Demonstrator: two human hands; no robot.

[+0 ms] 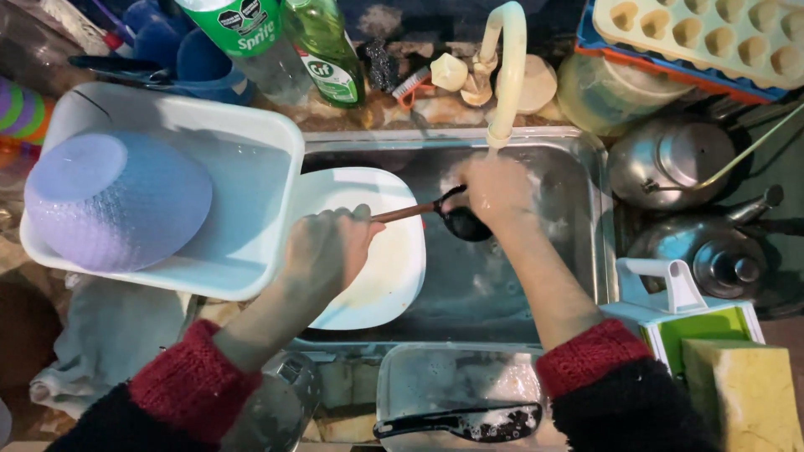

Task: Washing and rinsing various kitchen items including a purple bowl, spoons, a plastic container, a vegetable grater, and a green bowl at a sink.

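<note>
Head camera looks down on a steel sink (586,251), where the left hand (327,247) is closed around the wooden handle of a dark ladle (456,219) and the right hand (494,191) is cupped over its bowl, under the cream tap (507,75); I judge this as the rinsing step. A careful next move needs a firm grip, because the white square plate (377,276) lies just below the ladle and the white tub (251,167) with a lilac bowl (117,201) crowds the left side.

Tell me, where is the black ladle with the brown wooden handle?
The black ladle with the brown wooden handle is mid-frame over the steel sink, under the cream tap, held between both hands.
</note>
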